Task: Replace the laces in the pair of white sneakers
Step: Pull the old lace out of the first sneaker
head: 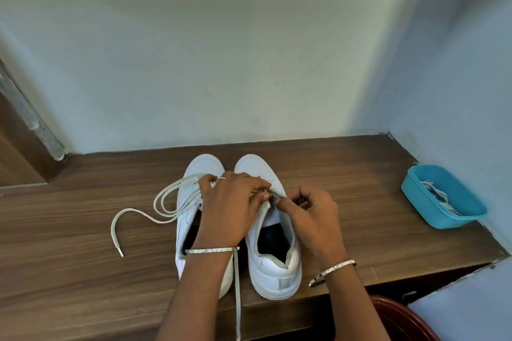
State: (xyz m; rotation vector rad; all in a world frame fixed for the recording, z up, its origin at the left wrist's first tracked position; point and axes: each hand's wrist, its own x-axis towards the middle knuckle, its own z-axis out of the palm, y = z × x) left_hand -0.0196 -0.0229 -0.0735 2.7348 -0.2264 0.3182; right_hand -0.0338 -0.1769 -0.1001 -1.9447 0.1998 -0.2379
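Observation:
Two white sneakers stand side by side on a brown wooden shelf [83, 243], toes toward the wall. The left sneaker [191, 202] has a loose white lace [133, 213] looping out to its left, and one end hangs over the shelf's front edge. My left hand [230, 207] lies across both shoes, its fingers pinching a lace at the eyelets of the right sneaker [274, 266]. From the right, my right hand [313, 216] pinches the same lace with curled fingers. The eyelets themselves are hidden under my fingers.
A blue plastic tub [443, 196] holding more laces sits at the right end of the shelf, against the side wall. A dark red round rim [401, 321] shows below the shelf at bottom right. A wall stands close behind the shoes.

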